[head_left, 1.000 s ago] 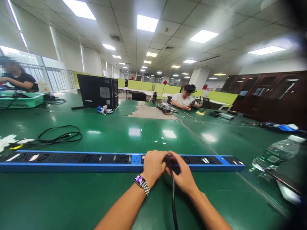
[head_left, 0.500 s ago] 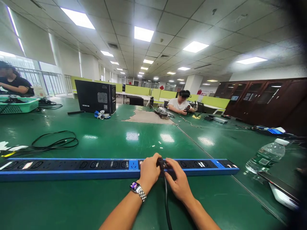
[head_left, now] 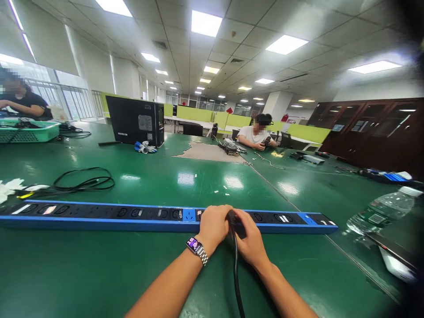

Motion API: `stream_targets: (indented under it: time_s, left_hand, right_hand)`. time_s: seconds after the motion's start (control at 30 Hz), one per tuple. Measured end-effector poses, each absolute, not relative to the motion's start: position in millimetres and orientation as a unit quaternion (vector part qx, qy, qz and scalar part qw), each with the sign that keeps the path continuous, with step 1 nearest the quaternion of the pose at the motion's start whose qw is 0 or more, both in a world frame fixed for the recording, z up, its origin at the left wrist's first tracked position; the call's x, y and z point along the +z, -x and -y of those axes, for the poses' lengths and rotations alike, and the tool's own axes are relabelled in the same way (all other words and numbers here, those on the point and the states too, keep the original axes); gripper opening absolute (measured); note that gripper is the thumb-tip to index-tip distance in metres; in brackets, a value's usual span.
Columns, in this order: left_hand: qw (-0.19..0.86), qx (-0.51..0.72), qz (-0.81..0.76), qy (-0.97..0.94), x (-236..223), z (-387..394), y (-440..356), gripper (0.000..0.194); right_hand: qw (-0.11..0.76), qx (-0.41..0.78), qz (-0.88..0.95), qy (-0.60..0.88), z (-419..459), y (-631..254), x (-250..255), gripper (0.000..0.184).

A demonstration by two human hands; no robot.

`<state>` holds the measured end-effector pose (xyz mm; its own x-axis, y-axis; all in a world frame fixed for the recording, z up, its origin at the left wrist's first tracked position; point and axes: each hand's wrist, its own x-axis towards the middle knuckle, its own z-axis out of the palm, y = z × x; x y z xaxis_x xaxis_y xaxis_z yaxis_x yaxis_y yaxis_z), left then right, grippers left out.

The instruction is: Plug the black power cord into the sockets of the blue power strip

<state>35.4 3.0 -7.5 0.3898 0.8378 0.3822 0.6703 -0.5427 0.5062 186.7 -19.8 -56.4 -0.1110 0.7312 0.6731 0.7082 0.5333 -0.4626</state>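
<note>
A long blue and black power strip (head_left: 139, 225) lies across the table in front of me. At its middle, a black power plug (head_left: 232, 217) stands at the strip's top face; whether it sits fully in a socket is hidden. My left hand (head_left: 214, 226), with a watch (head_left: 194, 244) on the wrist, is closed on the plug from the left. Against the plug's right side are the curled fingers of my right hand (head_left: 251, 236). From the plug a thick black cable (head_left: 236, 274) runs down between my forearms towards me.
A plastic water bottle (head_left: 380, 210) lies tilted at the right, by a phone-like dark slab (head_left: 391, 251). Behind the strip are a coiled black cable (head_left: 84, 181), a computer tower (head_left: 132, 121), gloves (head_left: 145, 147) and a green basket (head_left: 29, 132). Two people sit farther off.
My right hand has moved in against the plug, its fingers closing. My left hand stays on the plug. The whole view has shifted slightly.
</note>
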Motion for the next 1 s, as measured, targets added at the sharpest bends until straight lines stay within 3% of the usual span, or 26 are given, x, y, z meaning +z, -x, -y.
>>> stream_targets:
  time_s: [0.53, 1.0]
  left_hand:
    - [0.130, 0.227, -0.494, -0.829, 19.2, -9.8, -33.9, 0.026]
    - [0.255, 0.333, -0.411, -0.809, -1.5, -29.6, -10.8, 0.022]
  right_hand:
    - [0.505, 0.088, 0.695, 0.504, 20.9, -193.3, -54.9, 0.034]
    - [0.522, 0.115, 0.670, 0.516, 21.7, -193.3, -50.4, 0.031]
